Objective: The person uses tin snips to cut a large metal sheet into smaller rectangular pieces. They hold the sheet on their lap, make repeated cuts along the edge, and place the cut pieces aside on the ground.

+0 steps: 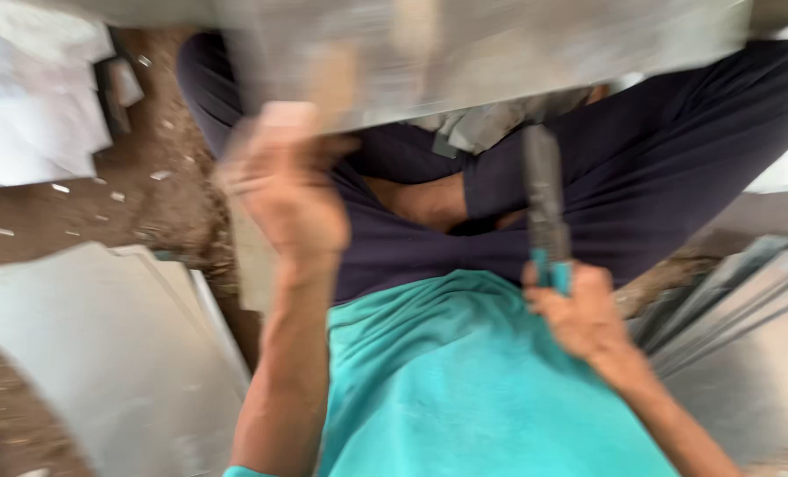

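A: Head view, heavy blur. Left hand [284,199] is raised at the lower edge of a grey metal sheet [500,49] that spans the top of the frame; fingers curl on the edge, looks like a grip, though blur hides the contact itself.

B: Right hand?

A: Right hand [584,314] has its fingers wrapped tight around the teal grip of a dark hand tool [544,199], blade pointing up toward the sheet, tip just under it. Can't tell what kind of tool.

B: Risks?

A: Judgement only: the sheet edge is probably sharp and sits right over the person's lap, so a slip of the left grip could cut fingers or drop it on the legs. The tool tip is near the crossed legs too; a jolt could jab them.

B: Counts?

A: One sheet held, one tool, two hands. One pale sheet on the dirt floor [160,199] at lower left [102,353], a stack of several grey sheets at right [738,300], number unclear. White crumpled material upper left [32,97].
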